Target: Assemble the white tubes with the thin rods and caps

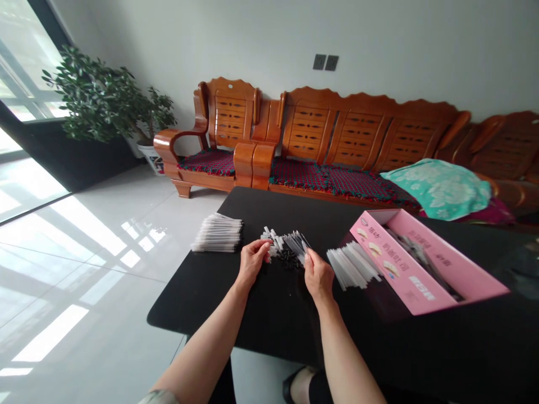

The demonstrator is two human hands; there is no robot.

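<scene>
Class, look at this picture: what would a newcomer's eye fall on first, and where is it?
The bright pink open box stands out first, at the right of the black table. Next come the left hand and right hand, mid-table at a small heap of black and clear pieces, between two bundles of clear thin tubes. Behind the table runs a glossy wooden sofa.

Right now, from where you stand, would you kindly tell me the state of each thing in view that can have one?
Left hand: fingers touching small white pieces.
Right hand: fingers pinching thin rods, fanned out.
Black pieces: loose, heaped.
Aligned clear tubes: lying in a neat stack.
Loose clear tubes: lying in a splayed bunch.
Pink cardboard box: open, dark items inside.
Teal cloth: lying crumpled.
</scene>
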